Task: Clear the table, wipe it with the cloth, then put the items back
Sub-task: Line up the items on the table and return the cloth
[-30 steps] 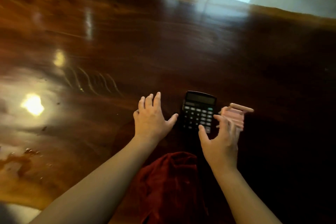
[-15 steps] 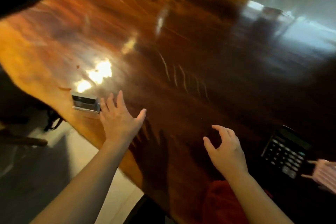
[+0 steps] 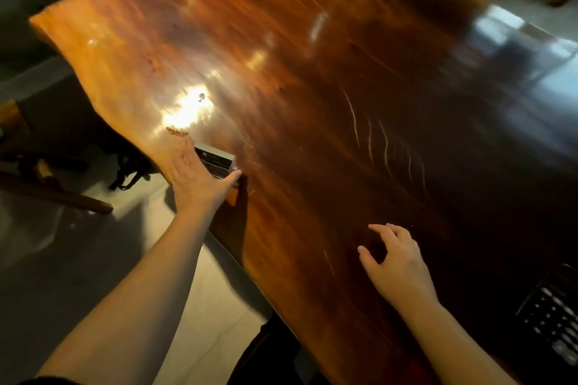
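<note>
A small silver and black box [image 3: 219, 159] lies at the near left edge of the glossy wooden table [image 3: 312, 72]. My left hand [image 3: 197, 178] rests over its near side, fingers spread around it, thumb at its right corner; a firm grip is not visible. My right hand [image 3: 397, 262] hovers over bare wood to the right, fingers apart, holding nothing. A black calculator [image 3: 553, 319] lies at the right border, partly cut off. A strip of the red cloth [image 3: 416, 366] shows at the bottom, beside my right forearm.
The table's wavy left edge drops to a pale tiled floor [image 3: 93, 244]. A wooden furniture leg [image 3: 53, 194] and a dark bag [image 3: 131, 172] sit on the floor left of the table. Bright glare marks the wood near the box.
My view swung left from the calculator and the pink item. My left hand reached the small box and settled on it. My right hand left the calculator and now hovers open.
</note>
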`<state>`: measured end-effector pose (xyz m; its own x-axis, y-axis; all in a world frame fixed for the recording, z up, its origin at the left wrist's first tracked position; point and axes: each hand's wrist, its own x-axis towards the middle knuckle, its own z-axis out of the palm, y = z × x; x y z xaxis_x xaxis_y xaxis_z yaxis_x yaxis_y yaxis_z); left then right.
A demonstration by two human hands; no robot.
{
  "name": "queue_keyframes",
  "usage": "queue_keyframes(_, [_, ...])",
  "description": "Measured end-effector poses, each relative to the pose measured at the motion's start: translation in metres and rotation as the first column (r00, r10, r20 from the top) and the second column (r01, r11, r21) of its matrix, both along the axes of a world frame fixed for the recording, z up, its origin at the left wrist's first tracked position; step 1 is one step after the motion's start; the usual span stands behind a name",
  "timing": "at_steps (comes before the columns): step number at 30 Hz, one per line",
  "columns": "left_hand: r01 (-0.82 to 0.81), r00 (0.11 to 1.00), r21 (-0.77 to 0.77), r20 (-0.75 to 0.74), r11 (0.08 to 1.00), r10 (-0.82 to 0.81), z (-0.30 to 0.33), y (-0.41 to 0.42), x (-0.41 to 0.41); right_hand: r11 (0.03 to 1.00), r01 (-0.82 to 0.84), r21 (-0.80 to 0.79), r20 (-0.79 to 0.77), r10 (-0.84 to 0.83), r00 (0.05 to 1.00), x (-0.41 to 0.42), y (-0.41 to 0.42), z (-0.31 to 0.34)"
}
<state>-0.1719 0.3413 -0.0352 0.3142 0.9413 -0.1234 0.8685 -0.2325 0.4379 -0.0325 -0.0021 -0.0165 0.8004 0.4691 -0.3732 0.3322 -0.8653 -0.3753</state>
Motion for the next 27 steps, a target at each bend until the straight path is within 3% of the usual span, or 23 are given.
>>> queue_keyframes(9, [0.056, 0.994, 0.020, 0.093, 0.998, -0.057, 0.003, 0.007, 0.009, 0.998, -0.037, -0.044, -0.008, 0.036, 0.999, -0.005, 0.009, -0.005])
queue_keyframes(13, [0.112, 0.988, 0.034, 0.106, 0.993, -0.115, 0.019, -0.017, 0.025, 0.999, -0.009, 0.048, -0.011, 0.010, 1.000, -0.006, 0.008, -0.001])
queue_keyframes(18, [0.305, 0.941, 0.038, 0.140, 0.952, -0.307, 0.032, -0.074, 0.059, 0.978, 0.061, 0.200, -0.014, -0.060, 0.998, -0.001, -0.012, 0.012])
queue_keyframes(27, [0.579, 0.810, -0.032, 0.141, 0.815, -0.570, 0.047, -0.199, 0.136, 0.847, 0.346, 0.404, -0.117, -0.328, 0.938, 0.013, -0.089, 0.031])
